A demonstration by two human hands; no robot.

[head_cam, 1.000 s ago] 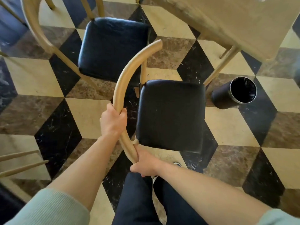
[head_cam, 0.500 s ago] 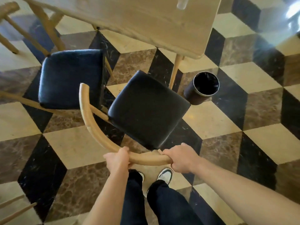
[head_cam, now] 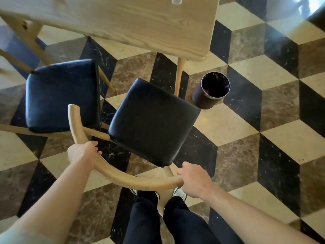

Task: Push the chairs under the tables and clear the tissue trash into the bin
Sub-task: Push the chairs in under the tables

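Note:
A wooden chair with a black seat cushion stands right in front of me, turned at an angle toward the table's corner. Its curved wooden backrest is held at both ends: my left hand grips the left part, my right hand grips the right end. The light wooden table fills the top of the view, one leg just beyond the seat. A black cylindrical bin stands on the floor to the right of that leg. No tissue is visible.
A second black-cushioned chair stands to the left, close beside the held chair. A clear glass sits at the table's far edge. My legs and shoes are directly behind the backrest. The tiled floor extends to the right.
The chair has swung round, so its backrest now faces me and its seat points to the table corner. My hands have spread to the backrest's two ends. The view has shifted closer.

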